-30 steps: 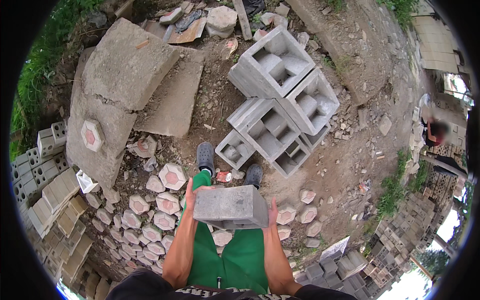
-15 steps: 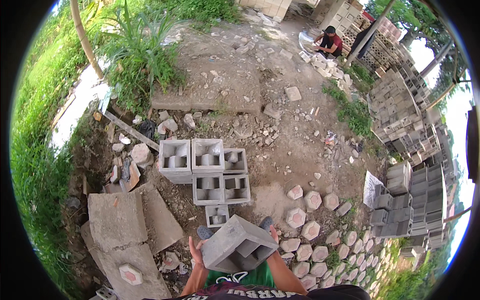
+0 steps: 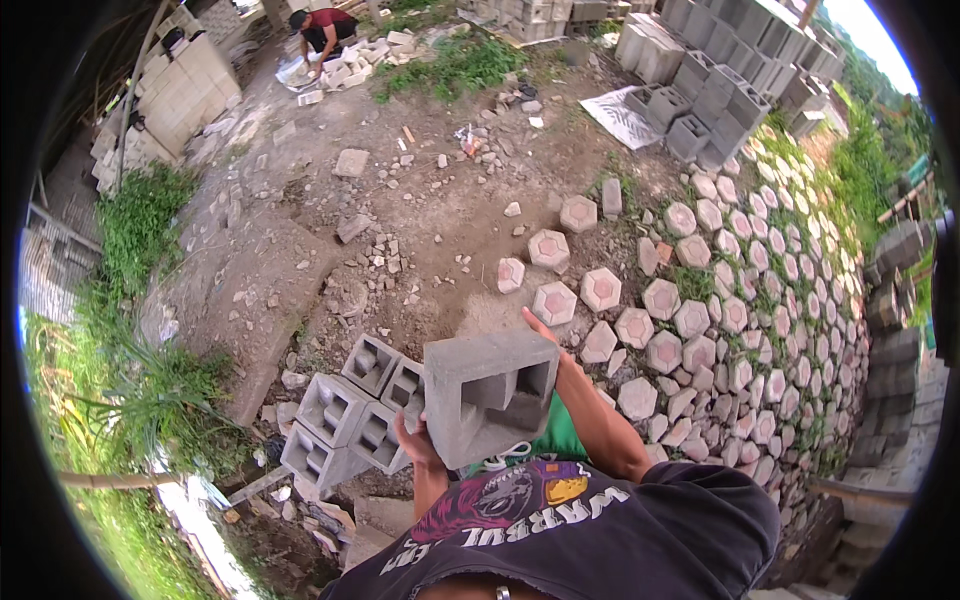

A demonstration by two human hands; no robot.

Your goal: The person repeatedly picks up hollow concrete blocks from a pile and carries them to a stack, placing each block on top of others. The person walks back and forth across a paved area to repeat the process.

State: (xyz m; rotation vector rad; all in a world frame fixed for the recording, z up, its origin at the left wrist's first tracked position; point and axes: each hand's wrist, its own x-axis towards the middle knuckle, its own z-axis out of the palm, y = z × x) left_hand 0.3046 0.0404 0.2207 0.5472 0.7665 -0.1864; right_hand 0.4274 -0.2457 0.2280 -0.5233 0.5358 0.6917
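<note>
Left hand: The left hand (image 3: 416, 443) is at the hollow block's left side, low down, fingers pointing up and away; together with the other hand it clamps the block between them.
Right hand: The right hand (image 3: 546, 334) lies along the far right edge of the block, fingers stretched out past its corner; it bears on that side, opposite and farther out than the left.
Forearms: The left forearm (image 3: 430, 486) is short in view and rises steeply from behind the dark shirt (image 3: 520, 515); the right forearm (image 3: 607, 430) slants from its sleeve up and left to the block.
Hollow block: The grey hollow block (image 3: 484, 402) is held in front of the shirt, its open cells turned toward the camera.
Block group: Five hollow blocks (image 3: 355, 408) stand close together on the ground just left of the left hand.
Pavers: Hexagonal pavers (image 3: 600, 289) with pinkish centres spread across the right.
Far left: A crouching person (image 3: 330, 30) reaches toward pale rubble.
Hidden: The block covers part of both hands' grip and much of the green trousers (image 3: 565, 432); where the left fingertips end cannot be told. The rim darkens the outermost stacks.
</note>
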